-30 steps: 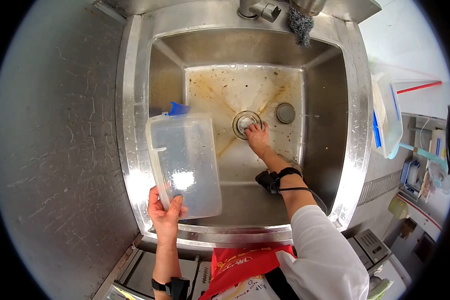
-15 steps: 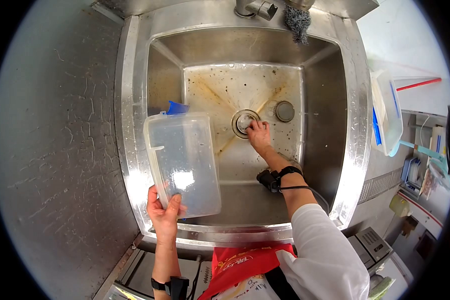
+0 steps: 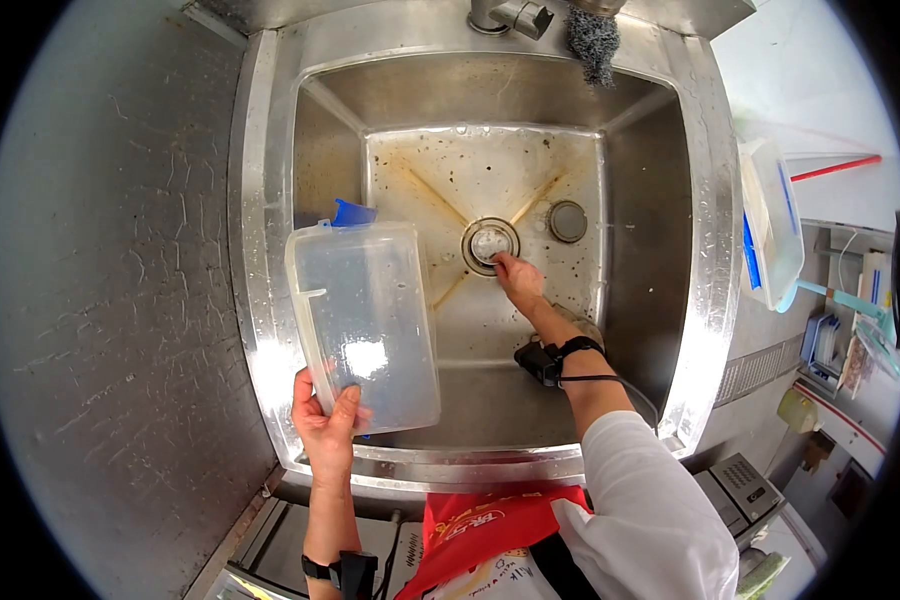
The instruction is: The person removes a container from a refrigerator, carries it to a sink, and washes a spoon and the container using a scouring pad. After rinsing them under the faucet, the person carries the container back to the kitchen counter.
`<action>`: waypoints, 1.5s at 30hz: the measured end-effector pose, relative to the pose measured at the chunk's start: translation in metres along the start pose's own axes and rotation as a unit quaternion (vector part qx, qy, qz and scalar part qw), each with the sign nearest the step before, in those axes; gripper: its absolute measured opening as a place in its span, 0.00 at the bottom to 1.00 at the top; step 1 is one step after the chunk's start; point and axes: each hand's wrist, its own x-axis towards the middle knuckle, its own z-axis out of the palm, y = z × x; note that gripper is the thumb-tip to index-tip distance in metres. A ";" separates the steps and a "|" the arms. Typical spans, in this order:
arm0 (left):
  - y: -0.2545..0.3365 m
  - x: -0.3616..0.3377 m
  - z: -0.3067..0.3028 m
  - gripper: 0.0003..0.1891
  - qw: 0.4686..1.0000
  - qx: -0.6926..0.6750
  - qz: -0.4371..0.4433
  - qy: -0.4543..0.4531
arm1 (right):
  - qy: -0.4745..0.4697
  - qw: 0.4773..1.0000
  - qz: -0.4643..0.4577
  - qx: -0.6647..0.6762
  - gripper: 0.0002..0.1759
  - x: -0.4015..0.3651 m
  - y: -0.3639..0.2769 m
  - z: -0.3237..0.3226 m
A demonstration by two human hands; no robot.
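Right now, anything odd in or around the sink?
Yes. Dark specks and brownish streaks mark the sink floor around the drain, so it looks dirty. A round metal piece sits loose-looking beside the drain, perhaps its cover. No damage stands out.

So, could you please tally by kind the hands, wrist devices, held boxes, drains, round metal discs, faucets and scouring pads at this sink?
Hands: 2 (left hand, right hand)
Black wrist devices: 2
Held plastic box: 1
Drain: 1
Round metal disc: 1
Faucet: 1
Scouring pad: 1
Total: 9
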 end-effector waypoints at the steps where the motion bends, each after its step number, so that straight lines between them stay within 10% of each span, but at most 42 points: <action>1: 0.000 0.000 0.000 0.19 1.000 -0.001 0.000 0.000 | 0.000 1.000 0.012 0.023 0.06 -0.001 -0.001 -0.001; 7: 0.003 0.000 0.002 0.18 1.000 0.008 -0.005 0.002 | -0.018 0.988 -0.059 0.138 0.07 -0.005 0.026 -0.001; 45: -0.001 -0.001 0.006 0.19 1.000 0.018 0.012 0.013 | -0.056 0.982 -0.081 -0.159 0.06 0.014 0.021 0.019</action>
